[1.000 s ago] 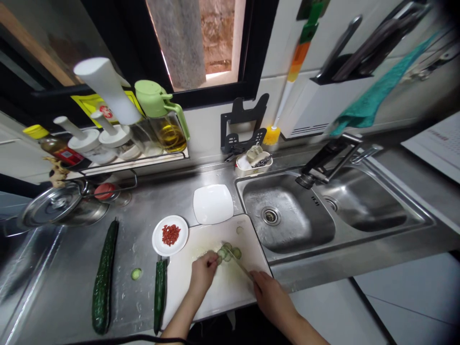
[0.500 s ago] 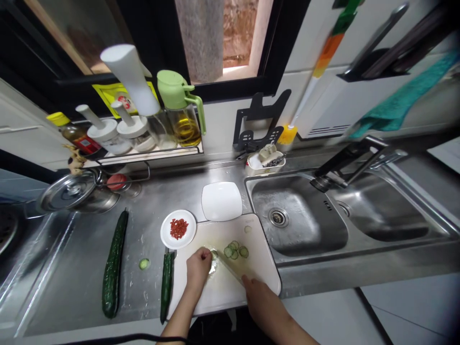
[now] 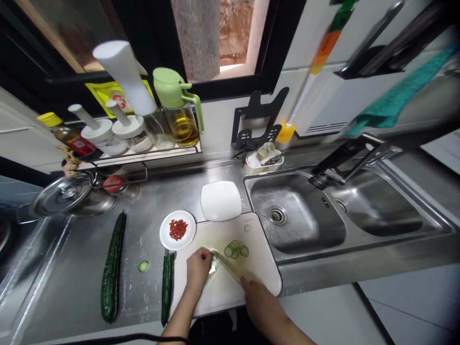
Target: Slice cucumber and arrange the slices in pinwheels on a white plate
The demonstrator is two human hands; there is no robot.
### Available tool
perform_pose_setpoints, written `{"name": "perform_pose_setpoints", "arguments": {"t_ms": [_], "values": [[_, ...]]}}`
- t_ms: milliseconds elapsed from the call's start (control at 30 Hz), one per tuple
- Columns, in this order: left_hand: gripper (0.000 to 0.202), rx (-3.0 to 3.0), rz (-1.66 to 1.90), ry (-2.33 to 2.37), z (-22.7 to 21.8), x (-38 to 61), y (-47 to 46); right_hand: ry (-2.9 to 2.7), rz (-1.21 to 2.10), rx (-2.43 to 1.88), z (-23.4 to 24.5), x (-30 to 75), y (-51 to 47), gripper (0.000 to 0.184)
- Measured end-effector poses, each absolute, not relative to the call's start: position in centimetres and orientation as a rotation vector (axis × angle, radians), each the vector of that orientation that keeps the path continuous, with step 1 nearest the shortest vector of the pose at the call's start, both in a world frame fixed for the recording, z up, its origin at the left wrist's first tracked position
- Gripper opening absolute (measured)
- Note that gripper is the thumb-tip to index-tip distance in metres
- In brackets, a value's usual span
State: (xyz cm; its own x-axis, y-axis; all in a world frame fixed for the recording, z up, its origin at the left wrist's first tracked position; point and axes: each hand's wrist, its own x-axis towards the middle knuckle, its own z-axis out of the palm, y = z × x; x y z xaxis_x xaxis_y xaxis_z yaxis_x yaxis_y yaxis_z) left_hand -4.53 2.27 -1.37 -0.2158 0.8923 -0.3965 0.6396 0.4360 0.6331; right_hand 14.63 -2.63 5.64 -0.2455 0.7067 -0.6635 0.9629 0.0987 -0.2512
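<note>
On the white cutting board [image 3: 251,282], my left hand [image 3: 198,269] is closed, its fingertips pinched at a small cucumber piece [image 3: 214,255]. My right hand [image 3: 259,298] grips a knife [image 3: 230,268], whose blade slants up and left until its tip end meets that piece. Several thin cucumber slices [image 3: 234,250] lie in a cluster right of the blade, and a single pale slice [image 3: 247,229] rests near the board's top right corner. Along the board's left edge lies a cut length of cucumber [image 3: 167,290]. Wet patches shine beside my left fingers.
A round white plate [image 3: 163,235] of chopped red bits and a white square dish [image 3: 221,201] border the board's far side. A whole cucumber [image 3: 113,273] and a cucumber end [image 3: 143,266] lie left. The steel sink [image 3: 298,215] is right; a condiment shelf [image 3: 151,155] stands behind.
The camera view has shifted very slightly. Both hands, the knife and the cucumber slices keep practically the same places on the board.
</note>
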Motion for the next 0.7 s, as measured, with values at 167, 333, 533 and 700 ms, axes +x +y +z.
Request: {"name": "perform_pose_setpoints", "arguments": {"t_ms": [167, 333, 533, 700], "values": [[0.019, 1.285, 0.430, 1.944, -1.3, -4.6, 2.3, 1.986, -0.970, 1.668, 6.0, 14.3, -2.5, 0.056], [0.019, 1.302, 0.429, 1.950, -1.2, -4.6, 2.3, 2.006, -0.987, 1.668, 5.8, 14.2, -2.6, 0.058], [0.019, 1.272, 0.455, 1.945, -1.4, -4.5, 2.2, 2.013, -0.995, 1.654, 4.6, 15.3, -3.6, 0.061], [0.022, 1.241, 0.457, 1.980, -1.4, -5.0, 1.7, 1.941, -1.060, 1.687, 5.7, 16.6, -3.9, 0.059]]}}
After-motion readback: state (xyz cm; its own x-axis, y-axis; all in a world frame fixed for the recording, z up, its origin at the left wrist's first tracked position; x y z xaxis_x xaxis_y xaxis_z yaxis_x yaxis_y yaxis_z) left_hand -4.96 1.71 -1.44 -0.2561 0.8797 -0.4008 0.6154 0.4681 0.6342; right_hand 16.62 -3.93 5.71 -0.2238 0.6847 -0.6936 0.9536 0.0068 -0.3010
